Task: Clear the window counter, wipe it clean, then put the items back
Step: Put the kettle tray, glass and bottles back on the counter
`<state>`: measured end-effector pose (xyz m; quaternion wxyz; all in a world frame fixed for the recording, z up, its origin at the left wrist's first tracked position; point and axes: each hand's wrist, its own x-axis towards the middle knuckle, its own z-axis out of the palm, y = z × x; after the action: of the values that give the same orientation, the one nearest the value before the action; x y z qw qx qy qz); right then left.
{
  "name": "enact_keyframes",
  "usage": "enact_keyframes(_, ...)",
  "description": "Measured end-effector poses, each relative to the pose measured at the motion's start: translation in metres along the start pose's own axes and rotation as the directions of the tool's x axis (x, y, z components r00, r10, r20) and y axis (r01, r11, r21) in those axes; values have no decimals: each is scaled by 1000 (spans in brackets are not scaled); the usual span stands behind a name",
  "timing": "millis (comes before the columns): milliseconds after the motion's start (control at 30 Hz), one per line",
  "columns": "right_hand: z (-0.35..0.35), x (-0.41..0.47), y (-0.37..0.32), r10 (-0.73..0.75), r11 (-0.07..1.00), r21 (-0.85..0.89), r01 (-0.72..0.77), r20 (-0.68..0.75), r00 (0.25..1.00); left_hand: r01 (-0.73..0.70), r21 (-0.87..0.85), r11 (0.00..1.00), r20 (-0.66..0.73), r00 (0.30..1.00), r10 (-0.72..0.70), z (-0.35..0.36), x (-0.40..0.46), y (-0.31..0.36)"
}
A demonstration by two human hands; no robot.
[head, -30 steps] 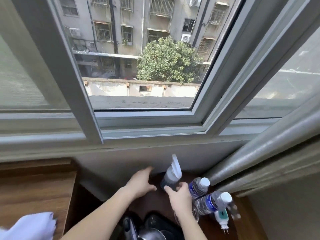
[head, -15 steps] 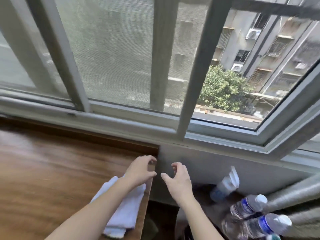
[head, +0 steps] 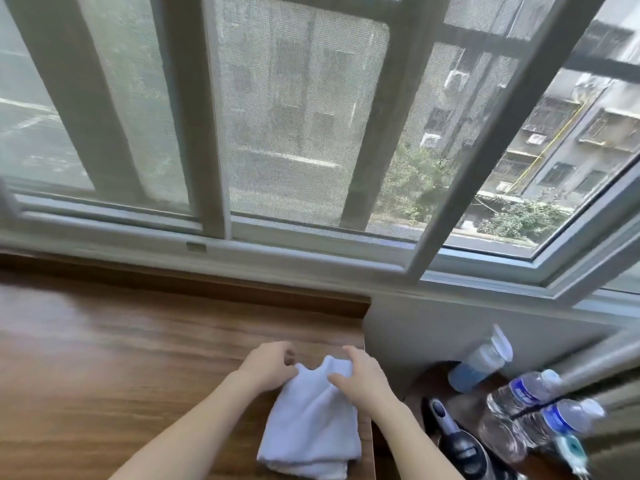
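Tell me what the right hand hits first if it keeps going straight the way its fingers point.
The right hand, gripping the folded white cloth, points away toward the window. Past the cloth's edge comes bare brown wooden counter, then probably its raised back lip below the window frame; depth is unclear.

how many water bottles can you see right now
2, both lower right: one water bottle beside the spray bottle, the other water bottle just right of it. More may sit out of frame.

Cloth (head: 313, 424) on counter (head: 138, 375) edge, bottles (head: 519, 403) lower right, window (head: 294, 133) behind

wooden window counter (head: 104, 375), folded white cloth (head: 311, 427) lying at its right edge
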<state>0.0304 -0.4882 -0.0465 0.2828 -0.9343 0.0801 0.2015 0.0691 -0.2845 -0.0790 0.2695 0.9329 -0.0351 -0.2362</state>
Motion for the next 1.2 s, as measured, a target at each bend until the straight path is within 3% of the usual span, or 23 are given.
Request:
enact_keyframes(400,2,9,2,55,993,-111,-42,115,992,9,-17,1000,131,991,-6,8,18,6)
enact_keyframes(567,-3,18,5,20,991,-135,3,168,986,3,-25,1000,82,997,-1,4,8,12)
enact_keyframes(733,-9,24,-3,45,971,-240,11,227,973,-26,-205,978,-15,1000,23,-19,-5,11)
enact_keyframes(967,-18,24,-22,-77,997,13,77,349,934,-92,-458,884,-71,995,67,-53,-38,-4)
enact_keyframes(1200,-31,15,-61,-193,972,188,138,315,929,-189,-452,872,-188,975,114,-97,-68,-6)
